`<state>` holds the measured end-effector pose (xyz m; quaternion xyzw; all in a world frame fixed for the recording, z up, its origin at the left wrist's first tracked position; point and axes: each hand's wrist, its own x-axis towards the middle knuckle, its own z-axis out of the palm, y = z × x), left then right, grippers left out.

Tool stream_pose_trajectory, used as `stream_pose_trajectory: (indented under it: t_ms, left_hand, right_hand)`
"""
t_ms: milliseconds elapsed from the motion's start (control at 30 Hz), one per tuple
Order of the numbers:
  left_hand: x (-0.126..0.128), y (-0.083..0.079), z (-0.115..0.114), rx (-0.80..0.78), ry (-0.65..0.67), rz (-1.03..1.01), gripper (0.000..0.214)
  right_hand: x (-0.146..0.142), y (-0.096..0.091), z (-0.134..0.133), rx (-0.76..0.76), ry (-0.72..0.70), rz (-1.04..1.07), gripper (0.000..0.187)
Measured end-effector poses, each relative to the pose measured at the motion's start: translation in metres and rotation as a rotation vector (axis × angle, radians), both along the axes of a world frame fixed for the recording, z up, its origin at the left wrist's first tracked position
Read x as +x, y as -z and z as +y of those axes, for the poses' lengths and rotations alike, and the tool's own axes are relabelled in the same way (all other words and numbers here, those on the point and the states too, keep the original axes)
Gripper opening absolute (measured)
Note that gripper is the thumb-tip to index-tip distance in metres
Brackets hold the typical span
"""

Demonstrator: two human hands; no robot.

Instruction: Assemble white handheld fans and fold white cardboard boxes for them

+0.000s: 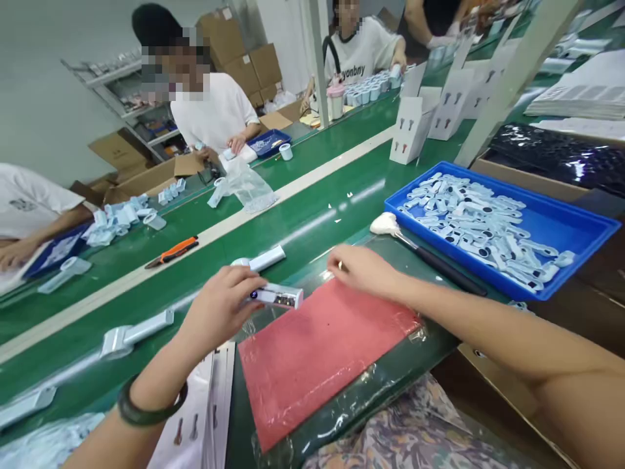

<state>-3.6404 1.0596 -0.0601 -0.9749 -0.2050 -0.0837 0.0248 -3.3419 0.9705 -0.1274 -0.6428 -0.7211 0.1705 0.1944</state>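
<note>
My left hand (222, 303) is closed round a pale device handle (280, 296), which has a small dark round display and an opening with electronics showing near its end. It holds the handle above the left part of a red mat (322, 345). Over the mat's far edge, my right hand (359, 270) has its fingers pinched together. Something small and pale shows between them, too little to name. Behind my left hand a similar pale handle (267, 258) lies on the green conveyor belt (312, 202).
At right stands a blue tray (581, 260) of light-blue parts, with a black-handled brush (430, 260) beside it. Orange-handled pliers (173, 251) lie across the belt's pale strip. White printed boxes (410, 133) stand beyond the tray. Several co-workers (215, 111) are across the belt.
</note>
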Motion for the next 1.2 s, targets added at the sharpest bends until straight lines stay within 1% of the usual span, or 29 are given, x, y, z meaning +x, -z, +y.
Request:
stream_pose_trajectory:
  t_ms: [33,100,133,167,233,300,333,400,467,533,600,633,700,767,833,867,933,1000,1067,1133,1200]
  left_hand:
    - [0.014,-0.005,0.018,0.049,0.013,0.014,0.025]
    - [0.046,-0.009,0.054,0.116,0.028,0.068,0.026]
    - [0.062,-0.008,0.07,0.136,0.03,0.103,0.026]
    - [0.078,-0.006,0.085,0.153,0.026,0.135,0.027]
    - [0.109,0.004,0.111,0.167,0.002,0.182,0.029]
    - [0.136,0.019,0.131,0.141,-0.052,0.203,0.033]
    - [0.147,0.029,0.139,0.115,-0.08,0.207,0.035]
    - [0.165,0.046,0.149,0.059,-0.124,0.206,0.042]
    - [0.173,0.059,0.153,0.026,-0.151,0.199,0.053]
    - [0.168,0.063,0.152,0.02,-0.171,0.188,0.063]
    - [0.148,0.059,0.148,0.006,-0.225,0.178,0.069]
    - [0.133,0.055,0.145,-0.019,-0.279,0.183,0.071]
    - [0.1,0.046,0.136,-0.097,-0.405,0.215,0.067]
    - [0.069,0.038,0.123,-0.192,-0.498,0.256,0.055]
    - [0.049,0.036,0.109,-0.246,-0.537,0.266,0.049]
    - [0.043,0.037,0.101,-0.261,-0.552,0.254,0.048]
    - [0.041,0.041,0.086,-0.264,-0.573,0.212,0.045]
    - [0.046,0.045,0.073,-0.255,-0.566,0.171,0.044]
    - [0.049,0.048,0.061,-0.248,-0.56,0.142,0.044]
    - [0.047,0.046,0.045,-0.211,-0.549,0.091,0.04]
    - [0.04,0.043,0.021,-0.142,-0.478,-0.014,0.037]
  right_hand:
    - [0.009,-0.005,0.02,0.028,0.101,0.019,0.026]
    - [0.025,-0.012,0.05,0.063,0.221,0.018,0.035]
    - [0.031,-0.013,0.057,0.069,0.25,0.005,0.037]
    - [0.037,-0.013,0.058,0.07,0.261,-0.007,0.036]
    - [0.049,-0.008,0.046,0.065,0.262,-0.026,0.032]
    - [0.067,-0.004,0.024,0.071,0.28,-0.063,0.029]
    - [0.08,-0.003,0.012,0.081,0.316,-0.093,0.03]
    - [0.111,-0.004,-0.007,0.104,0.436,-0.174,0.033]
    - [0.147,-0.005,-0.014,0.109,0.549,-0.249,0.035]
    - [0.176,-0.004,-0.009,0.094,0.585,-0.293,0.032]
    - [0.193,0.0,0.003,0.082,0.566,-0.314,0.027]
    - [0.197,0.002,0.009,0.079,0.553,-0.319,0.025]
    - [0.2,0.004,0.019,0.08,0.54,-0.319,0.02]
    - [0.198,0.001,0.023,0.088,0.542,-0.31,0.017]
    - [0.193,-0.008,0.019,0.1,0.558,-0.293,0.019]
    - [0.189,-0.013,0.014,0.106,0.567,-0.281,0.022]
    - [0.171,-0.02,0.002,0.115,0.559,-0.249,0.028]
    - [0.143,-0.021,-0.014,0.118,0.478,-0.204,0.032]
    - [0.106,-0.015,-0.034,0.077,0.336,-0.073,0.033]
    - [0.068,-0.005,-0.055,0.0,0.212,0.108,0.031]
    - [0.035,0.003,-0.074,-0.058,0.136,0.272,0.023]
